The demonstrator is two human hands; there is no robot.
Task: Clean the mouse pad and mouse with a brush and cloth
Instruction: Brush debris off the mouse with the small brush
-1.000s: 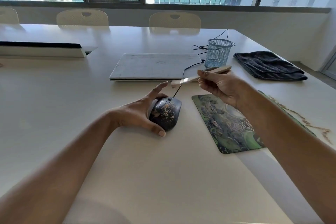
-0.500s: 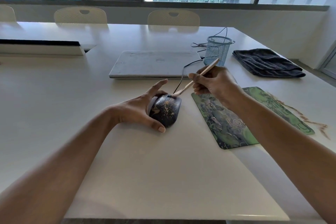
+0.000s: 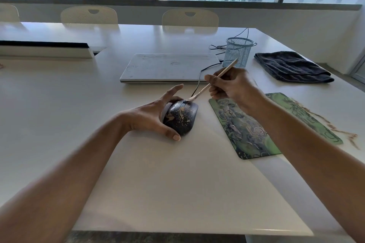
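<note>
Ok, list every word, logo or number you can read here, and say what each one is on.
"LO": large pale letters on the green patterned mouse pad; the rest is hidden behind the right forearm.
Round emblem on the lid of the closed silver laptop: too small to read.
Pale mark on the dark computer mouse: no letters can be made out.
Nothing else carries text.

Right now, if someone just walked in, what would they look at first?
The black mouse, speckled with golden crumbs, sits on the white table, gripped by the left hand. The right hand holds a thin brush, its bristles touching the mouse's far end. A green mouse pad lies just right of it, with a dark folded cloth beyond.
</note>
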